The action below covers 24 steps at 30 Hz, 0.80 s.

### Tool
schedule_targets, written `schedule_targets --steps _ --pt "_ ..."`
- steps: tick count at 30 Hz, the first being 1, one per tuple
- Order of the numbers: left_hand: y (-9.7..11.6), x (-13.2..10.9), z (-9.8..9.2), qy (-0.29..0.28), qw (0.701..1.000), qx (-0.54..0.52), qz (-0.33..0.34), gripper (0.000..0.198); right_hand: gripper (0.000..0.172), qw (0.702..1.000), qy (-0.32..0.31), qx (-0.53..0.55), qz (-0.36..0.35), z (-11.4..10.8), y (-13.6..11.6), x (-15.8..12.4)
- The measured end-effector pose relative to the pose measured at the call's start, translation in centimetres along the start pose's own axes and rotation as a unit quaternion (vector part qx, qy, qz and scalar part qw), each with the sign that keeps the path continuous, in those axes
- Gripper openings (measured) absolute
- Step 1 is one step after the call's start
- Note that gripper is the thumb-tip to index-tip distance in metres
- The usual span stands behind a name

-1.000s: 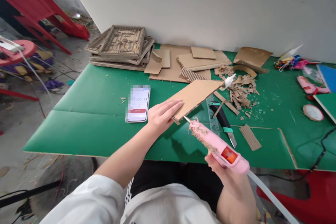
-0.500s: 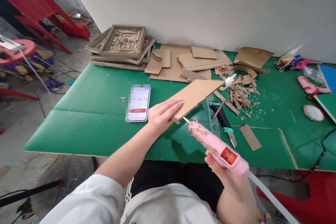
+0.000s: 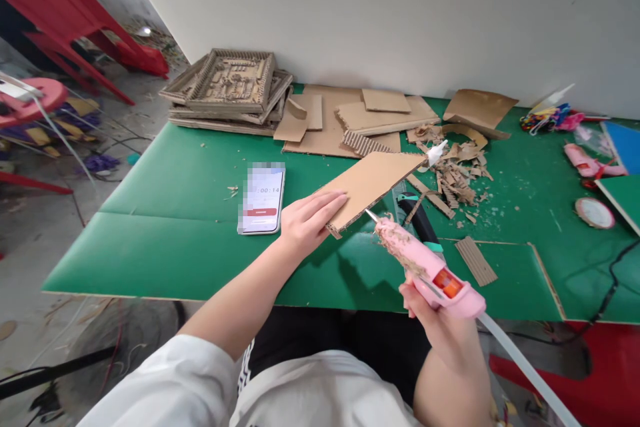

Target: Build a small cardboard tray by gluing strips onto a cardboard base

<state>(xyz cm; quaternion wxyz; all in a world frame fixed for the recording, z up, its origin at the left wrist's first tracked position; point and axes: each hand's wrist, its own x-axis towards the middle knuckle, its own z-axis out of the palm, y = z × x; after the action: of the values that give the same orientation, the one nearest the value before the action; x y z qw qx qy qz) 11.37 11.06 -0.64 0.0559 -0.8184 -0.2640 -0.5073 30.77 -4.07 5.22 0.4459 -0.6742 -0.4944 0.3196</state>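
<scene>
A flat piece of cardboard (image 3: pixel 377 177) is held tilted above the green table, its cut edge facing me. My left hand (image 3: pixel 311 219) grips its left end, fingers on top and the thumb hidden beneath. In my right hand (image 3: pixel 433 313) is a pink hot glue gun (image 3: pixel 425 263), smeared with dried glue and cardboard bits, a long glue stick trailing from its back. Its metal nozzle touches or nearly touches the cardboard's near edge. Under the gun lies a black and teal utility knife (image 3: pixel 420 220), partly covered by it, beside a clear ruler.
A phone with a timer (image 3: pixel 261 200) lies to the left. Stacked cardboard trays (image 3: pixel 235 83) stand at the back left, cardboard sheets (image 3: pixel 320 140) behind the work. Cardboard scraps (image 3: pixel 460 173) and a small corrugated piece (image 3: pixel 475 260) lie right. Farther right are a tape roll (image 3: pixel 595 213) and another pink glue gun (image 3: pixel 583 160).
My right hand has moved the glue gun right and slightly away from me, its nozzle following the cardboard's near edge. The cardboard and my left hand stay nearly still.
</scene>
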Motion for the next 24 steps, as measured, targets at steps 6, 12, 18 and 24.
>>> schedule_targets --steps 6,12,18,24 --pt "0.1 0.2 -0.1 0.002 1.0 -0.005 0.012 0.029 0.029 0.999 0.017 0.026 0.033 -0.3 0.8 0.3" --pt "0.2 0.4 -0.2 -0.003 1.0 -0.004 0.011 0.028 0.026 0.998 0.024 0.025 0.044 -0.4 1.0 0.6" --pt "0.3 0.4 -0.2 0.0 1.0 -0.002 0.016 0.027 0.025 0.999 0.023 0.017 0.032 -0.6 1.2 0.8" --pt "0.2 0.4 -0.2 -0.003 1.0 -0.006 0.017 0.029 0.027 0.998 0.044 0.017 0.047 -0.6 1.1 0.9"
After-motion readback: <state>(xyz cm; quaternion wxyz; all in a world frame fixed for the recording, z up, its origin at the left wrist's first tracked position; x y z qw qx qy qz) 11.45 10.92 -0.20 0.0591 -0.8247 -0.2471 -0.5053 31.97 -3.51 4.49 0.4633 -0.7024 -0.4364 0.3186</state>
